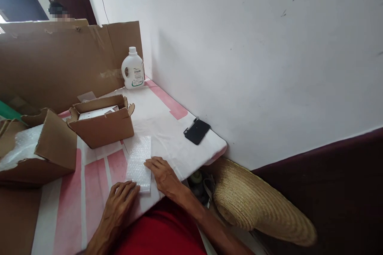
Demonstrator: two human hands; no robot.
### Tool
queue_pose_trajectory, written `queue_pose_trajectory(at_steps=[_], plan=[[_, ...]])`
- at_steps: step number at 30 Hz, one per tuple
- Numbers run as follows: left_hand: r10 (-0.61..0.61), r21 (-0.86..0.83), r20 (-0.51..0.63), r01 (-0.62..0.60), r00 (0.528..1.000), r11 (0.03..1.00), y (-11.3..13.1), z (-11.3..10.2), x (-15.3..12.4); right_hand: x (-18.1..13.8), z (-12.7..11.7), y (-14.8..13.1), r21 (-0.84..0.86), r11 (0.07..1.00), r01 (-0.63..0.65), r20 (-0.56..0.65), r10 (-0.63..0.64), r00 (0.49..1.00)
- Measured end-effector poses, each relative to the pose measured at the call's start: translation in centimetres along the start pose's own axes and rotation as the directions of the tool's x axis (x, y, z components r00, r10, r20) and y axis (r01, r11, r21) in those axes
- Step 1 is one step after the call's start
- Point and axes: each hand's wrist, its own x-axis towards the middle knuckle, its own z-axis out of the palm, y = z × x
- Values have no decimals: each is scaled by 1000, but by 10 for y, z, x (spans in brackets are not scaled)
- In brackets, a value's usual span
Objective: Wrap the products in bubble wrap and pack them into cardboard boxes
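Note:
A flat bubble wrap pouch [139,163] lies on the table in front of me, its long side pointing away. What it may have inside cannot be made out. My left hand [122,198] rests at its lower left corner, palm down, with the fingers stretched over the cloth and the fingertips touching the pouch. On the other side, the fingertips of my right hand [164,174] lie on the pouch's right edge, the fingers loosely bent and not wrapped around it. Neither hand lifts the pouch.
An open cardboard box [104,131] holds white flat items. Left of it, another carton [58,143] contains bubble wrap. A white jug [133,69] stands by a cardboard partition [68,61]. A black flat object [197,131] lies near the wall; a straw hat [257,203] is below the table edge.

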Motion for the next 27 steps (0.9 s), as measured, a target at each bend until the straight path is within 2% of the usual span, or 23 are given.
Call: queue_pose_trajectory(at_steps=[2, 6, 9, 13, 17, 19, 22, 24, 27], plan=[[-11, -17, -10, 10, 1000, 1000, 3, -9, 7, 0, 0, 7, 11, 999, 31, 61, -32, 998], [-88, -79, -43, 84, 995, 993, 10, -31, 28, -9, -4, 2, 195, 980, 37, 55, -49, 997], [-141, -175, -38, 132, 989, 976, 5, -43, 49, -19, -9, -9, 282, 959, -36, 107, 6, 994], [-258, -263, -6, 247, 966, 933, -21, -35, 76, -24, -1, -21, 321, 914, -247, 137, 213, 967], [-314, -238, -4, 304, 950, 923, -45, -15, 92, -21, 16, -28, 324, 877, -355, 21, 369, 929], [-366, -192, -38, 353, 930, 916, -46, -9, 93, -17, 22, -29, 331, 859, -391, -28, 423, 906], [-416, -109, -131, 404, 900, 908, -31, -8, 82, -12, 27, -28, 339, 844, -415, -68, 462, 884], [-374, -84, -153, 365, 915, 927, -13, -6, 68, -11, 28, -27, 350, 841, -412, -84, 466, 881], [-279, -44, -77, 277, 957, 960, 14, 4, 43, -15, 30, -28, 350, 842, -411, -81, 464, 882]])
